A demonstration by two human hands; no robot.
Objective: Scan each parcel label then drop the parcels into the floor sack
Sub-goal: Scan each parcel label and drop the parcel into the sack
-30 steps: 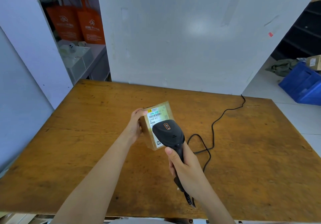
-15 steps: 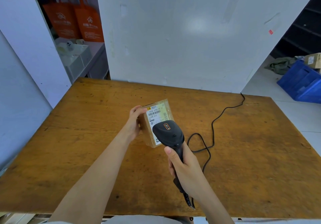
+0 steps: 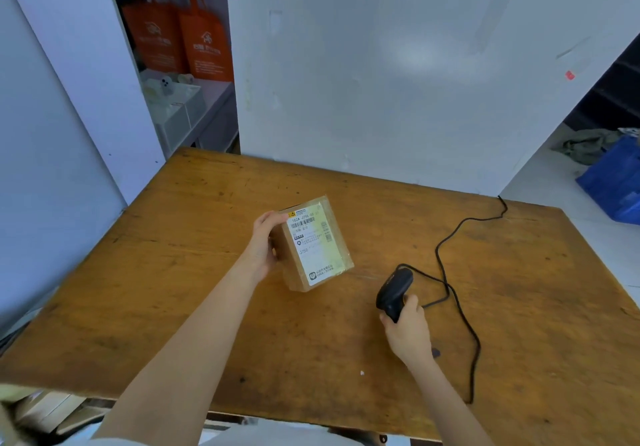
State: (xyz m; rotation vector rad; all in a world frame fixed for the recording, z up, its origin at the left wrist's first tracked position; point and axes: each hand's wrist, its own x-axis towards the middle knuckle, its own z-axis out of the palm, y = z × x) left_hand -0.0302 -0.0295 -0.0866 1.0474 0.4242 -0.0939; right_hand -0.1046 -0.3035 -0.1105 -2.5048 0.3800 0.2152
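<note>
A small brown cardboard parcel (image 3: 313, 245) with a white shipping label facing me stands tilted over the middle of the wooden table (image 3: 173, 272). My left hand (image 3: 265, 241) grips its left side, thumb at the top corner. My right hand (image 3: 405, 333) holds the handle of a black barcode scanner (image 3: 394, 290) low over the table, to the right of the parcel and apart from it. The scanner's head points away from the label. The floor sack is not in view.
The scanner's black cable (image 3: 453, 293) loops across the right half of the table and runs off the far edge. A white wall panel (image 3: 398, 65) stands behind the table. A blue crate (image 3: 616, 182) sits on the floor at right; orange bags (image 3: 187, 40) stand on shelves at left.
My right hand has pulled the scanner away from the label, down and to the right, close to the tabletop. The label is now fully uncovered. My left hand still holds the parcel.
</note>
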